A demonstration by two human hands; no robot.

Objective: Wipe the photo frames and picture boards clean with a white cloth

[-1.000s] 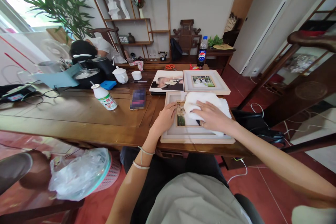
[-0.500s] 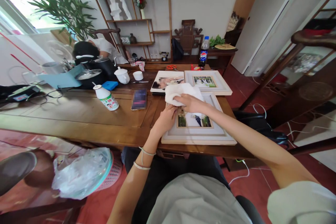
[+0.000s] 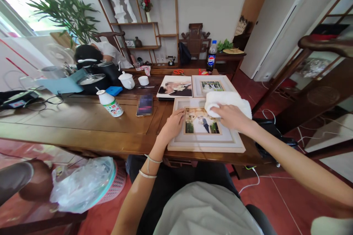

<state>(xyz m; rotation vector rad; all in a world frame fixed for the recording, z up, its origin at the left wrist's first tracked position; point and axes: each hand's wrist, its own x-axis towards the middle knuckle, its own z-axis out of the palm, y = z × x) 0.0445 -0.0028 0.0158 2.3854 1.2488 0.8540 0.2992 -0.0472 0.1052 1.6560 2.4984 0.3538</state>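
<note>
A white-framed wedding photo (image 3: 202,121) lies flat near the table's front edge. My left hand (image 3: 173,123) rests on the left side of its frame, fingers stretched out. My right hand (image 3: 230,116) grips a folded white cloth (image 3: 230,102), pressed over the upper right part of the frame. The cloth hides that corner. Behind lie a second framed photo (image 3: 212,86) and, beside it, a white photo album or panel (image 3: 174,86) with a picture on top.
Left on the wooden table (image 3: 132,136) are a phone (image 3: 145,105), a white drink bottle (image 3: 110,103), a teapot (image 3: 127,80) and a cup (image 3: 143,80). A cola bottle (image 3: 211,57) and orange-handled scissors (image 3: 178,72) stand farther back. Another person (image 3: 106,49) leans down behind the pots.
My right hand has moved the cloth rightward, from the frame's upper left to its upper right, uncovering the photo. My left hand stays on the frame's left side.
</note>
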